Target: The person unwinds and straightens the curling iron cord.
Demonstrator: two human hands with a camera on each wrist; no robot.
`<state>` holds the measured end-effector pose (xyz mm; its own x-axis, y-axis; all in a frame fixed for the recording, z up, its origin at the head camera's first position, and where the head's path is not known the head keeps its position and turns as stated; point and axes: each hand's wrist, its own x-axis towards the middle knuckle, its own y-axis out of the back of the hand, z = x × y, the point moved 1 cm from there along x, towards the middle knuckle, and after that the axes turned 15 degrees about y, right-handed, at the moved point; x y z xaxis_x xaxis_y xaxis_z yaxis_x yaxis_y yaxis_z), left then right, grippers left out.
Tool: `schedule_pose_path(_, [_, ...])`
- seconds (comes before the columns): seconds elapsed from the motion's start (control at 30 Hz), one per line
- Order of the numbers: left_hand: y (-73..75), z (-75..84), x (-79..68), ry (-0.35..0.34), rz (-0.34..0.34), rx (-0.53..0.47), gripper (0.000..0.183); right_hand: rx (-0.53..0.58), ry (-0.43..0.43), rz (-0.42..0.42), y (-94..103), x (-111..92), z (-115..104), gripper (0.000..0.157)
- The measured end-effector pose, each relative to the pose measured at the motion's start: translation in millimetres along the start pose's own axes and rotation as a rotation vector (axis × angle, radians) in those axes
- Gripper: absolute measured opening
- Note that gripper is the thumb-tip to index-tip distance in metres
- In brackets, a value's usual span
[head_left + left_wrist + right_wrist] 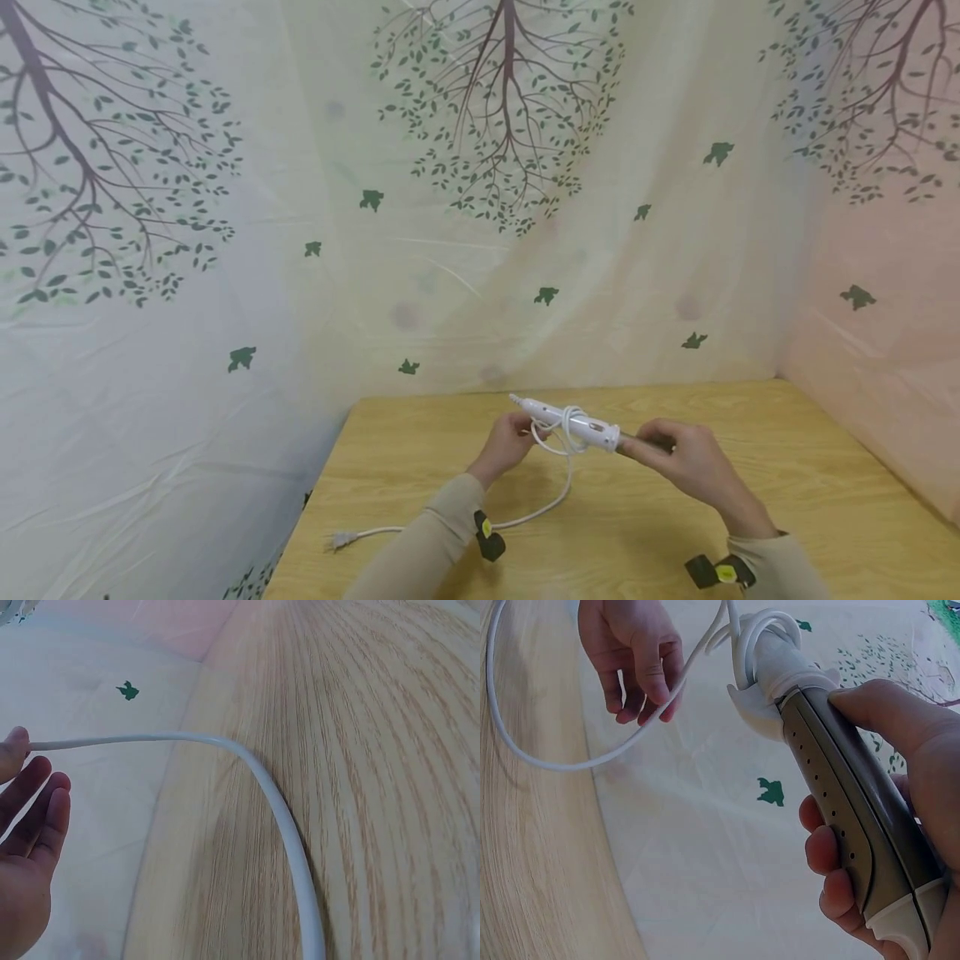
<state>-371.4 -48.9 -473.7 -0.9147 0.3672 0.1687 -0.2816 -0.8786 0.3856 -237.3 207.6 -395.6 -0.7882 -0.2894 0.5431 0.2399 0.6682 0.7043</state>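
My right hand (pixel 697 462) grips a curling iron (pixel 551 414) by its dark barrel (pixel 832 780), the thumb along one side and the fingers curled round the other. The iron is tilted above the table, its white handle end pointing up and left. Loops of its white power cord (pixel 279 802) are wound round the handle. My left hand (pixel 504 446) is just below the handle end and pinches the cord between thumb and fingertip, its other fingers loosely bent. From there the cord hangs in a curve down to the table and runs left to a plug (pixel 342 540).
The wood-grain table (pixel 787 467) lies below both hands. Behind it and at the sides hangs a pale cloth (pixel 465 317) printed with trees and leaves. The plug lies near the table's left edge. Each wrist wears a dark camera band (pixel 491 537).
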Motion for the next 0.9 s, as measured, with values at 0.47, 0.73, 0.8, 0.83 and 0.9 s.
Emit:
schedule_pose_path(0.47, [18.9, -8.1, -2.1, 0.076, 0.042, 0.142, 0.015, 0.052, 0.026, -0.008, 5.8, -5.2, -4.6, 0.020])
schedule_pose_path(0.73, [34.0, -18.4, -3.2, 0.077, 0.020, 0.159, 0.010, 0.072, 0.080, 0.004, 3.3, -6.5, -0.5, 0.013])
schedule_pose_path(0.8, [37.0, -21.6, -2.5, 0.084, 0.013, 0.156, 0.010, 0.071, 0.094, 0.010, 2.6, -6.5, 0.8, 0.011])
schedule_pose_path(0.83, [38.3, -23.0, -2.3, 0.087, 0.010, 0.153, 0.010, 0.070, 0.102, 0.011, 2.4, -6.5, 1.1, 0.011])
schedule_pose_path(0.9, [40.6, -25.2, -1.9, 0.100, 0.006, 0.152, 0.011, 0.071, 0.115, 0.010, 2.0, -6.5, 1.0, 0.009])
